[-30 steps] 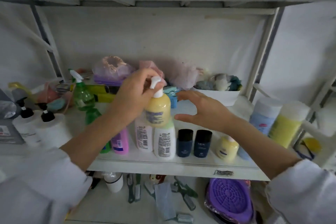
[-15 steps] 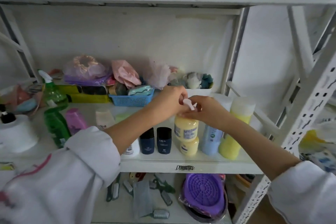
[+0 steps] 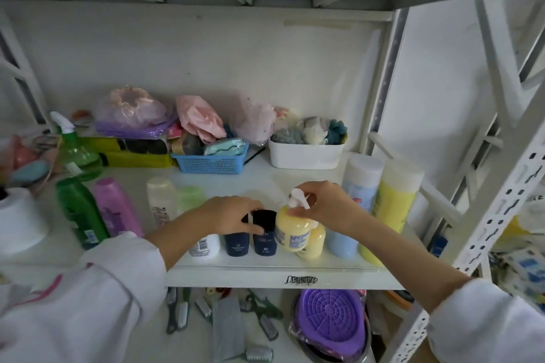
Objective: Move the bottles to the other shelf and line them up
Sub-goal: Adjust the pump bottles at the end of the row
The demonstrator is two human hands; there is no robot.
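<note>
Because the bottles stand tight together along the near edge of the shelf (image 3: 283, 277), a careless push from the left hand (image 3: 233, 214), whose curled fingers grasp the tops of the two dark blue bottles (image 3: 250, 240), could tip the small white bottle (image 3: 205, 246) just left of them over the edge. To the right, the yellow pump bottle (image 3: 292, 234) stands touching a smaller yellow bottle (image 3: 314, 243), and the right hand (image 3: 327, 206) reaches in from the right and pinches its white pump head (image 3: 298, 199). If that hand pulls sideways, I think the bottle may lean and knock the tall blue bottle (image 3: 352, 206) and the tall yellow bottle (image 3: 392, 206) beside it.
</note>
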